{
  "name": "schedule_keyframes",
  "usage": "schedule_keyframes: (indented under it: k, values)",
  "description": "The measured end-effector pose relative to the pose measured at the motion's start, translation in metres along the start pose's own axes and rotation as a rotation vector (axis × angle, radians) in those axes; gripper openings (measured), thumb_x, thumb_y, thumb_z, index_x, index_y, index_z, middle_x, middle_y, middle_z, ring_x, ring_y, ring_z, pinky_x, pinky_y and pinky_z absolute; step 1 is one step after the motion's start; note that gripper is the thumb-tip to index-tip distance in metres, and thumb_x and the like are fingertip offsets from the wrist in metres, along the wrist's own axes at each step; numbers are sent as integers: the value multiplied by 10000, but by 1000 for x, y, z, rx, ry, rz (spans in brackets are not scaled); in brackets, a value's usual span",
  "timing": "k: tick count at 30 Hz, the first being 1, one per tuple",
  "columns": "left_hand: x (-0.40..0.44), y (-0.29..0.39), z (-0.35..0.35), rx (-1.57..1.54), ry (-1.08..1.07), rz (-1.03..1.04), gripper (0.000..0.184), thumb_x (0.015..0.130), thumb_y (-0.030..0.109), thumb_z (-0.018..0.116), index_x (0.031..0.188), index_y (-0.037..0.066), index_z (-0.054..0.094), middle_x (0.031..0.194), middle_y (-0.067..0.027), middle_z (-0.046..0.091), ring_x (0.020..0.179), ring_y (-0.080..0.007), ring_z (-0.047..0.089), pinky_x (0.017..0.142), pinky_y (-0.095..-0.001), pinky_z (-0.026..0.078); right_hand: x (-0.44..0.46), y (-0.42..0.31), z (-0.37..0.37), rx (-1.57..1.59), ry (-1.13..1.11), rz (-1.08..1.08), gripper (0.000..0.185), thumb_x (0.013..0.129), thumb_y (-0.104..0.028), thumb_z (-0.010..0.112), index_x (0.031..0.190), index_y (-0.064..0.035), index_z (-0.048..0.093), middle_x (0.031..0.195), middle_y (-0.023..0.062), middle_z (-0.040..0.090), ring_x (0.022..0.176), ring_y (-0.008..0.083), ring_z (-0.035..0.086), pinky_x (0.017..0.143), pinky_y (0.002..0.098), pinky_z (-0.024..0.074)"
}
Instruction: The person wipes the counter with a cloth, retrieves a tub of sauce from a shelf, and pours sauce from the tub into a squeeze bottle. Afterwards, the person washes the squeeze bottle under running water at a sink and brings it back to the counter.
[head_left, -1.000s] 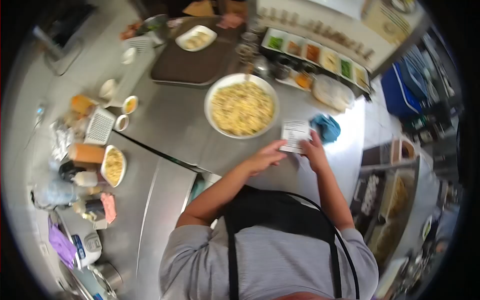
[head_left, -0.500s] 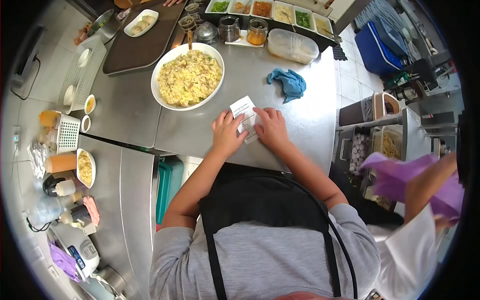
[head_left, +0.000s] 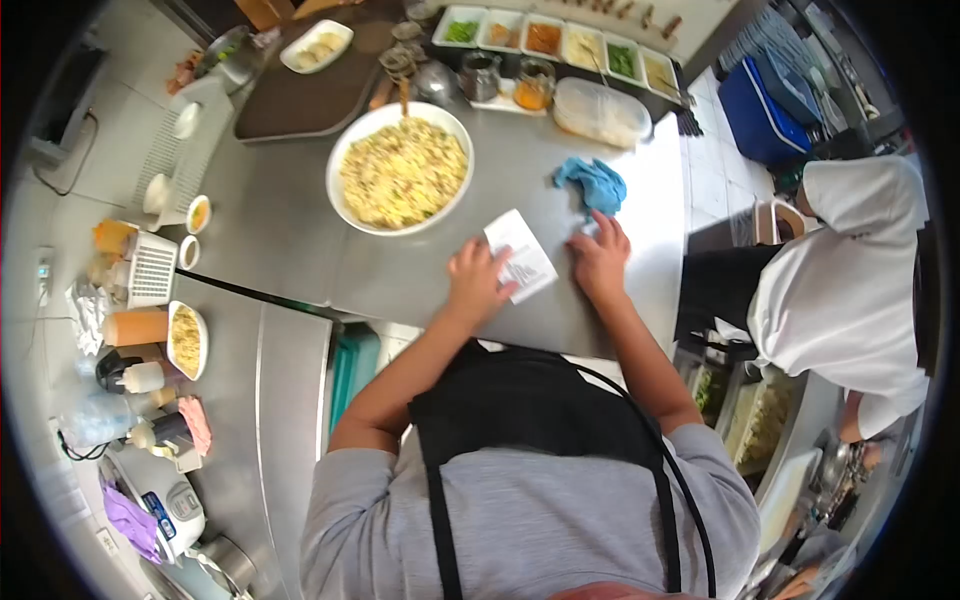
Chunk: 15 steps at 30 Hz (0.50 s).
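Observation:
A white printed paper slip is angled over the steel counter, and my left hand grips its left edge with thumb and fingers. My right hand is apart from the slip, just below a crumpled blue cloth. Its fingers are bent together over a small whitish bit, too small and covered to name. Beyond my left hand stands a white oval bowl heaped with fried rice, a wooden-handled utensil at its far rim.
A lidded plastic container, spice jars and a row of topping trays line the back. A brown tray lies back left. Baskets and bottles are along the left. A co-worker in a white shirt is at right.
My right hand has left the slip and moved right, toward the blue cloth. The slip has turned in my left hand. The co-worker at right has moved farther into view; the purple cloth there is gone.

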<state>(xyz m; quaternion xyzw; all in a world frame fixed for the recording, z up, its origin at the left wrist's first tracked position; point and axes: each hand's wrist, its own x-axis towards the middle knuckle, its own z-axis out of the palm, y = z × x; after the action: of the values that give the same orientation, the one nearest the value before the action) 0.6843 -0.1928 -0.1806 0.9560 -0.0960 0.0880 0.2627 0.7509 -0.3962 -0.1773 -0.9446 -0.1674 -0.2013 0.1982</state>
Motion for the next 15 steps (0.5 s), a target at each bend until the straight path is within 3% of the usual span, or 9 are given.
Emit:
schedule_keyframes:
  k: [3, 6, 11, 13, 15]
  values:
    - [-2, -13, 10, 32, -84, 205, 350, 700, 187, 575, 1044, 127, 546, 944, -105, 495, 924, -280, 455, 758, -434, 341, -3, 11, 9, 116, 56, 82, 208, 625, 0, 535, 780, -119, 606, 1077, 180, 494, 1011, 338, 451, 851, 423, 348]
    - [12, -28, -14, -286, -54, 234, 332, 713, 48, 504, 1038, 105, 541, 873, -116, 489, 810, -279, 493, 679, -370, 401, -4, 11, 7, 120, 108, 120, 242, 641, 0, 516, 862, -76, 576, 1053, 197, 495, 976, 347, 464, 839, 416, 366]
    - [59, -79, -156, -332, 153, 145, 371, 724, -53, 434, 1058, 77, 529, 863, -135, 499, 751, -305, 501, 694, -355, 422, -6, 11, 8, 47, 104, 136, 253, 632, -7, 535, 880, -44, 563, 1040, 187, 502, 976, 341, 469, 835, 416, 371]
    - [76, -119, -230, -156, 171, -27, 380, 733, -56, 449, 1075, 90, 524, 854, -149, 506, 770, -312, 511, 710, -348, 428, -5, 6, 7, 48, 115, 151, 229, 637, -21, 549, 864, -44, 560, 1018, 186, 510, 960, 343, 472, 820, 412, 376]
    - [89, -164, -303, 50, 410, 48, 405, 715, -63, 444, 1083, 88, 520, 890, -163, 524, 862, -331, 520, 722, -386, 428, -5, 4, 6, 51, 124, 161, 210, 640, -26, 555, 849, -41, 556, 983, 184, 519, 938, 342, 474, 809, 411, 377]
